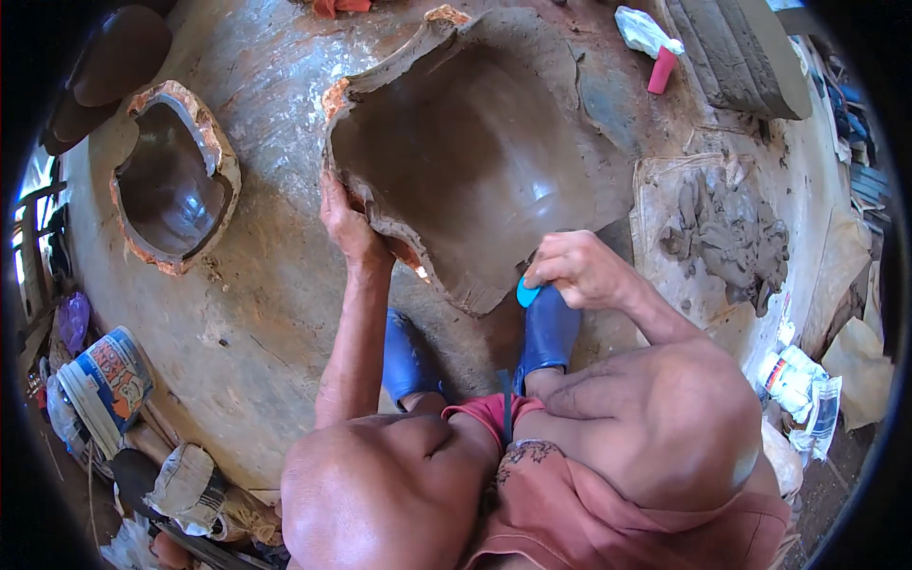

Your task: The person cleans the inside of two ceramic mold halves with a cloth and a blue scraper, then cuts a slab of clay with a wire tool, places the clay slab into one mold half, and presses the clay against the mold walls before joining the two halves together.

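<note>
A large clay-lined mould (456, 142) lies in front of me, its inside smooth, wet and grey-brown. Broken orange edges show on its left side, and soft clay overhangs its rim. My left hand (351, 223) grips the mould's left rim, fingers together against the edge. At the near right rim, my right hand (579, 271) is closed on a small teal scraper (528, 293), held just beside the clay edge. The fingertips on the scraper are partly hidden.
A smaller clay-lined mould (176, 180) rests at the left. Lumps of wet clay (727, 228) lie on a sheet at the right. A stack of clay slabs (731, 52) stands far right, near a red cylinder (662, 71). My blue boots (551, 332) are below the mould.
</note>
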Demonstrator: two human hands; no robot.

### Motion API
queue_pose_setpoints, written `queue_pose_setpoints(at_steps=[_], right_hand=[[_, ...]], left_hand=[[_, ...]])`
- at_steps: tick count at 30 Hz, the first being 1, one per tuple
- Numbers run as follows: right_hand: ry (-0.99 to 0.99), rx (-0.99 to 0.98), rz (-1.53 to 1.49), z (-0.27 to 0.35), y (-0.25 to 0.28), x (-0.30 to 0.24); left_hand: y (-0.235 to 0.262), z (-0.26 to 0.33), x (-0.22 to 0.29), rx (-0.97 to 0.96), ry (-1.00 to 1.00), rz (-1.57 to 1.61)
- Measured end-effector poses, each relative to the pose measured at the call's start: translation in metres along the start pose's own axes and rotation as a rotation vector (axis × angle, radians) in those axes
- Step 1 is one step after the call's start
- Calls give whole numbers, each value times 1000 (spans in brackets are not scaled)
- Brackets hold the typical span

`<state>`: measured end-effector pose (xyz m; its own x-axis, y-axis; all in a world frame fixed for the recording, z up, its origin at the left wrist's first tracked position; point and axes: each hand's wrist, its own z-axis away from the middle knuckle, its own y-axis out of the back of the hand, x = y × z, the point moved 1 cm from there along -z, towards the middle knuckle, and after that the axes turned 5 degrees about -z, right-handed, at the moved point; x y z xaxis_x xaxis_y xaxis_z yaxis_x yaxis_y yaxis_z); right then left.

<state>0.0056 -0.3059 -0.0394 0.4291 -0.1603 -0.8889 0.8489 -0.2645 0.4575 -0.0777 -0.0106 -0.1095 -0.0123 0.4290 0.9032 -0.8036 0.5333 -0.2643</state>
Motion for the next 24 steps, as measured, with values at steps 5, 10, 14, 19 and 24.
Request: queue_pose_setpoints(at_steps=[5, 10, 14, 19, 24], right_hand=[[-57, 477, 23, -51, 35, -41], [35, 627, 191, -144, 39, -16], [-68, 646, -269, -203, 36, 5], [-60, 573, -134, -252, 46, 10], [-33, 529, 156, -275, 48, 38]], left_hand=[[4, -16, -4, -70, -18, 58], [12, -34, 25, -83, 101, -169], [2, -30, 60, -99, -128, -518], [-14, -27, 97, -148, -366, -1118], [-35, -37, 105, -140, -536, -1348]])
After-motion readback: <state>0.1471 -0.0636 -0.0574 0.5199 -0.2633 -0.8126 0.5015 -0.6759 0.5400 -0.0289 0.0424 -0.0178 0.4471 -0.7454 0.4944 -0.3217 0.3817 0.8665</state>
